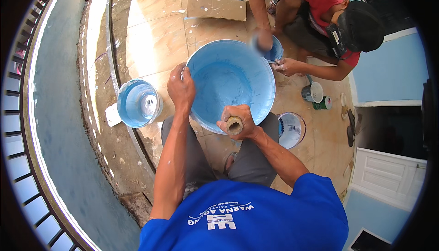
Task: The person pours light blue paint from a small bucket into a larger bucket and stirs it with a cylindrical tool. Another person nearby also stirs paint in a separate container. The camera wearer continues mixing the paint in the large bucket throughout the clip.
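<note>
Tiled floor (157,10) spreads below. From the left, I see the left hand (181,90) curled over the rim of the blue tub (263,86); rightward, the right hand (242,119) wraps the hollow stick (229,130) above the tub's near edge, open end facing my camera, long axis seemingly steep, lower end hidden.
</note>
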Tool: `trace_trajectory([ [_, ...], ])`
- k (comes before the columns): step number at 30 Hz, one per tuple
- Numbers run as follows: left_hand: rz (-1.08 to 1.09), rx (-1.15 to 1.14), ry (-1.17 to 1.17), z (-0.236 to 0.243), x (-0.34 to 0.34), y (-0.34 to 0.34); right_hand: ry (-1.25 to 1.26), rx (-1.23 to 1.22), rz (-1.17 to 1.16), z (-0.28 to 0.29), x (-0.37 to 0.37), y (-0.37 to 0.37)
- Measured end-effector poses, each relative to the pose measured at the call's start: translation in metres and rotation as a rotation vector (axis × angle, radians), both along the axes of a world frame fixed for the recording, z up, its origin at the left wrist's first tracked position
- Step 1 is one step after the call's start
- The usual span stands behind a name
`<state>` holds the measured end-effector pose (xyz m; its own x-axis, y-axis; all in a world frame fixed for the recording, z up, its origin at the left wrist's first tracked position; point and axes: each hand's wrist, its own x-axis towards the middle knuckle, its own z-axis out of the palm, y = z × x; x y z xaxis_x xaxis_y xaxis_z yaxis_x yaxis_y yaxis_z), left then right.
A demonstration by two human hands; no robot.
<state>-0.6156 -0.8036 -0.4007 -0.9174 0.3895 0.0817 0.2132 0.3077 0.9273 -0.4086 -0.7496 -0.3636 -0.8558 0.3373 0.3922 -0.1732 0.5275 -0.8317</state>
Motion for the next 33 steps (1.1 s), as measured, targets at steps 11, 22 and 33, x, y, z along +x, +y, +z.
trace_trajectory([
  [11, -0.038, -0.023, 0.001, -0.001, -0.005, 0.002, 0.206, -0.351, -0.343, -0.002, -0.098, 0.006],
  [22, -0.093, -0.001, -0.006, 0.013, 0.000, -0.003, 0.352, -0.154, -0.531, -0.007, -0.121, 0.032],
  [33, -0.082, 0.019, 0.024, 0.004, -0.002, -0.003, 0.199, -0.418, -0.318, -0.003, -0.026, 0.000],
])
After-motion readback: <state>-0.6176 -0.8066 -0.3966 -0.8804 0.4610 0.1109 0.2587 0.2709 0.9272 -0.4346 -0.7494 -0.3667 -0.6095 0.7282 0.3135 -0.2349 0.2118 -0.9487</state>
